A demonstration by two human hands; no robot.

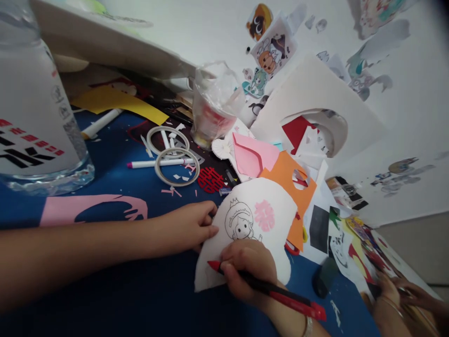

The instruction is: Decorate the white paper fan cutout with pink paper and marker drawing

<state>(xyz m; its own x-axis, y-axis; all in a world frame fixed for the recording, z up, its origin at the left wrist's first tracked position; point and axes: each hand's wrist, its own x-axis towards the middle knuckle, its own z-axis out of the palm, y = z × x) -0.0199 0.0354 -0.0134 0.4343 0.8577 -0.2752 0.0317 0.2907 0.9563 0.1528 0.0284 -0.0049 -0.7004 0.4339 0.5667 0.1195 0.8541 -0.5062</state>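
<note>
A white paper cutout [213, 260] with a rounded top lies on the blue table. It bears a line drawing of a crowned figure [241, 222] and a pink double-happiness character [264, 215]. My left hand [201, 222] is closed at the cutout's left edge, thumb on top and fingers curled. Pinched in my right hand [249, 264] is a red and black pen [280, 295], its red tip pointing left over the paper's lower part. The right hand covers the lower part of the drawn figure. Whether the tip touches paper cannot be made out.
Rolls of tape [177, 167], a white marker [147, 164] and a red paper character [210, 180] lie beyond my left hand. A large water bottle [38, 107] stands left. Pink paper [59, 210] and orange paper [280, 171] lie about. Another person's hands [389, 299] are at right.
</note>
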